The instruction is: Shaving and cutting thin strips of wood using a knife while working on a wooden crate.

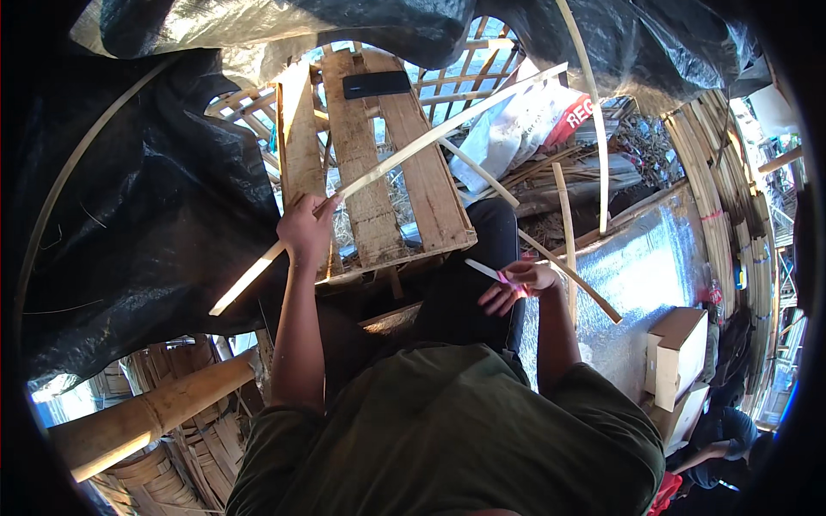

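Note:
My left hand (307, 228) is closed around a long, pale bamboo strip (413, 153). The strip slants from the lower left up to the far right, crossing above a slatted wooden stand (443, 202). Over my right thigh, my right hand (527, 284) holds a small knife (482, 269) with a light blade pointing up and left; its handle, partly hidden by the fingers, looks pinkish. Some fingers of that hand hang loose below the knife. The blade is apart from the strip.
A dark phone (376, 83) lies on the stand's far end. Loose bamboo strips (565, 224) stand and slant at my right, near a white-and-red sack (525, 138). Black tarpaulin (146, 189) hangs left, above a thick bamboo pole (172, 404). Cardboard boxes (680, 348) and another person (723, 434) are lower right.

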Demonstrator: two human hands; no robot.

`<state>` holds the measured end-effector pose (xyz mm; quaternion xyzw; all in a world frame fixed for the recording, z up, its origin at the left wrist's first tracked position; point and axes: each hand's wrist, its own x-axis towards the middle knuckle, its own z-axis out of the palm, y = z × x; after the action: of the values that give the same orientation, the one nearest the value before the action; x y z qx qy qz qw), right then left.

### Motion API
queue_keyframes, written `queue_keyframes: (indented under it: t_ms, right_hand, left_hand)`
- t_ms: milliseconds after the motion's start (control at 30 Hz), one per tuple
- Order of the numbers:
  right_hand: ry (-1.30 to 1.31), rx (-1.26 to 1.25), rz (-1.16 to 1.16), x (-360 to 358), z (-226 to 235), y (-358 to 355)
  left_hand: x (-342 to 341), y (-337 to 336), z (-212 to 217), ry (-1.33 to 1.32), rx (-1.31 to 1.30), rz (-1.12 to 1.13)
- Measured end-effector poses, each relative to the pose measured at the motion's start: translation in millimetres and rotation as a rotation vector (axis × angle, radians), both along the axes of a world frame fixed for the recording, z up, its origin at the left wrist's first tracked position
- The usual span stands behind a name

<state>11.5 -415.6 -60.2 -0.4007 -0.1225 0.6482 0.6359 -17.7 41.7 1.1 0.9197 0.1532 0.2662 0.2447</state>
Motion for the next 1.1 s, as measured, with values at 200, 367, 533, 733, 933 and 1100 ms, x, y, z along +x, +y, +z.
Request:
queue_keyframes:
  t_ms: [200,367,533,733,933,1100]
  right_hand:
    - [-0.530,-0.493,-1.344,59,-17,0]
    - [-0.202,0.173,-0.656,53,7,-6]
    - [-0.208,-0.064,-0.409,33,-14,14]
    - [-0.483,-0.176,-1.197,40,-13,38]
    - [-0.813,-0.217,-0.830,9,67,109]
    - [-0.406,-0.011,-0.666,-13,84,182]
  left_hand:
    - [-2,-1,-4,0.017,0.036,-0.045]
    - [-4,-2,-1,-0.002,0.060,-0.063]
    - [-7,-2,-2,0.047,0.021,-0.028]
    - [-11,-2,-6,0.035,0.035,0.000]
    - [-13,1,-5,0.040,0.036,0.027]
    - [-15,3,-5,0.018,0.034,0.055]
